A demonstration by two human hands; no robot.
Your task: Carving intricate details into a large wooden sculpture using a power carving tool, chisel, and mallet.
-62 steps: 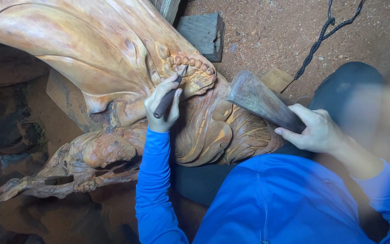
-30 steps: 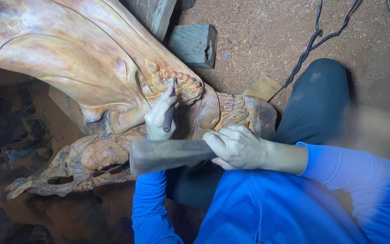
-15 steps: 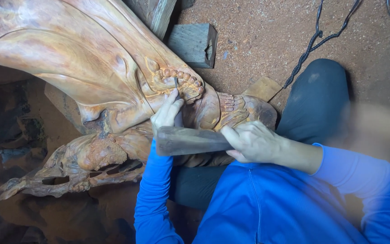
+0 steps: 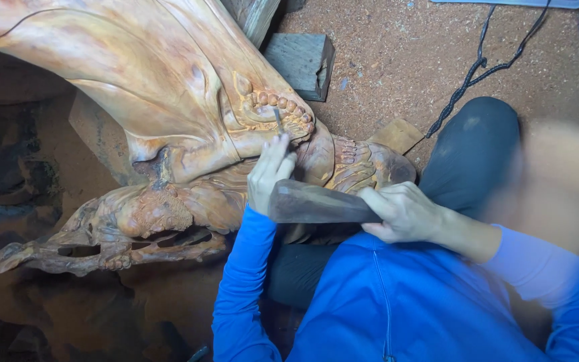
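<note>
Against the smooth, curved wooden carving [image 4: 169, 100], a thin metal chisel [image 4: 279, 121] is gripped by the left hand [image 4: 269, 175]. At three o'clock, a dark wooden mallet [image 4: 316, 203] is clasped by the right hand [image 4: 407, 213]. Gritty dirt floor [image 4: 397, 60] lies open at one o'clock.

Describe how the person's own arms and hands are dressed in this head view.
Both arms wear long, bright blue sleeves reaching the wrists, matching a blue zip-front top. The left hand and right hand are bare: no gloves, and no rings or watch visible. The right sleeve looks paler and motion-blurred near the wrist.
</note>
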